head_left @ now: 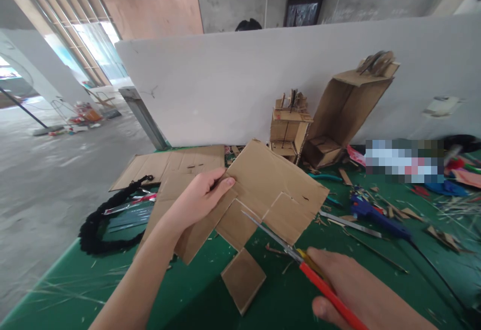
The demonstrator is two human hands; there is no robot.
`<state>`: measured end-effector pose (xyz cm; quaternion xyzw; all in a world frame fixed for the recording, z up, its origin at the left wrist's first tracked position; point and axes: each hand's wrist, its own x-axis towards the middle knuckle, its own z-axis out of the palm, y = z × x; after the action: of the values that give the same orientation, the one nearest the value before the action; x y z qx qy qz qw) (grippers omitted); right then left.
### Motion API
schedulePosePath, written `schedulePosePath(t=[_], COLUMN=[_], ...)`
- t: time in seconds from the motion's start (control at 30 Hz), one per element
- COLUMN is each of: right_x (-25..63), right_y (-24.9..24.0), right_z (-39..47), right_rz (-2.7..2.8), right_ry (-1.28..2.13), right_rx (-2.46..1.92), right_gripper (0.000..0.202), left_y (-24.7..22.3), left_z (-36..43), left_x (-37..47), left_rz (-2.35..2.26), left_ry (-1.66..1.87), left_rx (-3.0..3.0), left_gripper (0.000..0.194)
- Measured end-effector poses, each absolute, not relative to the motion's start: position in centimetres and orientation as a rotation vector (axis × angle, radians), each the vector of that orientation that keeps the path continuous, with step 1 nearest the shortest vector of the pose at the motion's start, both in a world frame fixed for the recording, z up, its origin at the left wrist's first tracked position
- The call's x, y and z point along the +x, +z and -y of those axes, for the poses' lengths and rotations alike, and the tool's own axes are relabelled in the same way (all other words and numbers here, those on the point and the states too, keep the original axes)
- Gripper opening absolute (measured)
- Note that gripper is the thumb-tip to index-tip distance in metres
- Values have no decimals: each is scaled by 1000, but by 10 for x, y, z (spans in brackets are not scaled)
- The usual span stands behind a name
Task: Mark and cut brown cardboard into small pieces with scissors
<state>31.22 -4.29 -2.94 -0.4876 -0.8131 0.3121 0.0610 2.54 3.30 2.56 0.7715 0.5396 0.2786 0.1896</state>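
Observation:
My left hand [208, 194] grips the left edge of a flat cardboard piece [270, 169], thumb on top, holding it tilted above the green table. A square notch is cut in its lower edge and lines mark a corner to the right of it. My right hand [349, 280] is closed around scissors [315, 280] with red and yellow handles; their blades point up-left, near the lower edge of the held piece. Below lies a small cardboard square [243, 281] on the table. More cardboard [173, 189] lies under and beyond my left hand.
Two cardboard structures [289, 132] stand by the white partition [210, 84]. To the right lie a blue glue gun [379, 217], a metal blade [353, 224] and scraps. A black fuzzy coil [93, 224] rests at left on the green table [150, 290]. A person's head [248, 24] shows behind the partition.

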Motion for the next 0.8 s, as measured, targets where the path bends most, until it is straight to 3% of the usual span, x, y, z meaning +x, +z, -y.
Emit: schedulePosePath(t=[0.47,0.8], right_x=[306,305], right_y=[-33,-40], right_z=[46,51], right_rz=[2408,2363], right_ry=[874,915], right_rx=[-1438,-1452], right_gripper=[58,52], left_y=[26,29], left_z=[-31,-33], left_x=[22,22], left_rz=[-1522,-1512], left_ry=[765,788], left_rx=[2152,2152], left_gripper=[33,34])
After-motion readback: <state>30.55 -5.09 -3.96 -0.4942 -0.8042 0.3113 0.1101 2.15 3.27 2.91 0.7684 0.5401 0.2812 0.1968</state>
